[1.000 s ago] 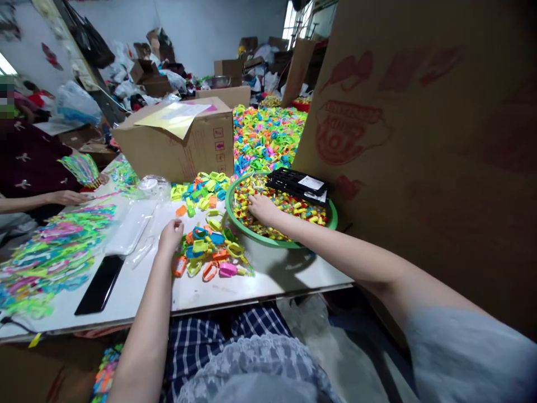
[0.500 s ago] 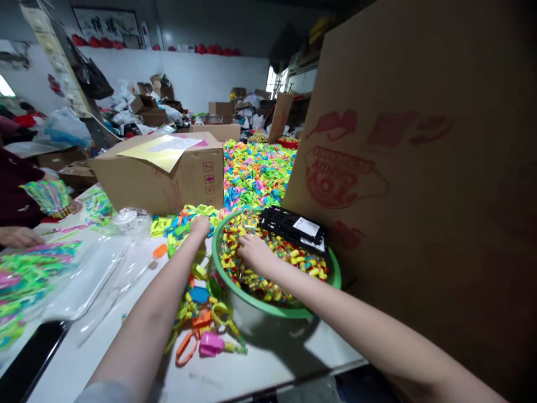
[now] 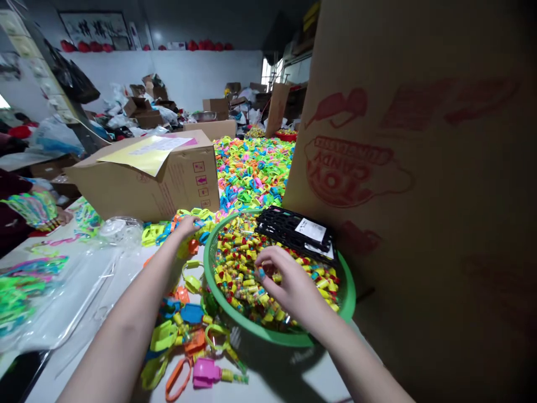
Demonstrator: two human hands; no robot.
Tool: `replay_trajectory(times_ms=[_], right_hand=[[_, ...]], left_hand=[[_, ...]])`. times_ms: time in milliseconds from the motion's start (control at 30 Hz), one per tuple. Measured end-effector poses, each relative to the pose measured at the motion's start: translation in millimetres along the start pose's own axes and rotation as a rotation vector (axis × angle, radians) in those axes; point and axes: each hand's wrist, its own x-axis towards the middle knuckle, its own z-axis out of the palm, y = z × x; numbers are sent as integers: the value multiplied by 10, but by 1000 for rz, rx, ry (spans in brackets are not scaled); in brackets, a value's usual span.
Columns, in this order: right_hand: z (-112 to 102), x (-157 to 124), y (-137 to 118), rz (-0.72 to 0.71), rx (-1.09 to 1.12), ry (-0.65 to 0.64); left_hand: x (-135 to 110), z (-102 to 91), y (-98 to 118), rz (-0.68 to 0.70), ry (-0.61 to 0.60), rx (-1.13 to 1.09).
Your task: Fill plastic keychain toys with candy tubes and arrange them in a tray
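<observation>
My right hand [image 3: 287, 284] hovers over the green basket [image 3: 348, 296], which is full of small yellow-capped candy tubes [image 3: 237, 263]. Its fingers are pinched on something small and blue that I cannot make out clearly. My left hand [image 3: 185, 225] reaches further out, its fingers curled into the heap of coloured plastic frames [image 3: 176, 226] in front of the cardboard box [image 3: 146, 179]. What it grips, if anything, is hidden. More coloured toy pieces [image 3: 188, 336] lie on the table between my forearms, among them a pink one [image 3: 203, 372].
A black tray [image 3: 293, 230] rests on the basket's far side. A tall cardboard sheet [image 3: 411, 184] stands on the right. Clear plastic bags [image 3: 71, 291] lie at the left. Another person's hand [image 3: 62, 215] holds coloured strips at the far left. Heaps of coloured frames [image 3: 251, 168] cover the back.
My right hand has lifted from the candy tubes and drawn back towards me with a pinch. My left hand has stayed at the coloured frames by the box. The camera moved closer.
</observation>
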Motion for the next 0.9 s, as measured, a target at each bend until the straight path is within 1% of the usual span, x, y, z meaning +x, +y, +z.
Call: replay_trajectory(times_ms=[67, 133, 167, 233, 267, 333, 433, 533, 600, 667, 700, 767, 833, 900], right_hand=[[-20, -30, -65, 76, 56, 84], [-11, -53, -123, 164, 163, 148], [8, -61, -150, 198, 241, 169], [81, -77, -210, 237, 433, 200], [135, -87, -251, 246, 530, 210], [268, -123, -372, 253, 707, 237], [492, -233, -642, 228, 858, 233], [682, -404, -919, 186, 881, 228], [765, -535, -1049, 171, 878, 212], [814, -664, -1126, 166, 885, 162], [829, -726, -1149, 169, 897, 129], [850, -844, -1173, 194, 940, 60], [869, -950, -1184, 233, 995, 3], [888, -1045, -1198, 264, 1030, -25]], left_hand=[[-136, -178, 63, -19, 10, -46], [-387, -380, 202, -12, 18, -158], [-556, -476, 298, 2, 12, -249], [-960, -628, 528, 34, -34, -586], [-1183, -675, 651, 46, -63, -721], [-1638, -699, 885, 41, -114, -889], [-2279, -593, 1151, 0, -145, -1019], [-2813, -415, 1300, -67, -64, -1125], [-3089, -301, 1360, -118, -8, -1211], [-3293, -197, 1407, -137, 30, -1308], [-3370, -149, 1426, -141, 69, -1351], [-3488, -61, 1454, -163, 196, -1406], [-3584, 10, 1461, -217, 335, -1426], [-3686, 55, 1448, -263, 422, -1457]])
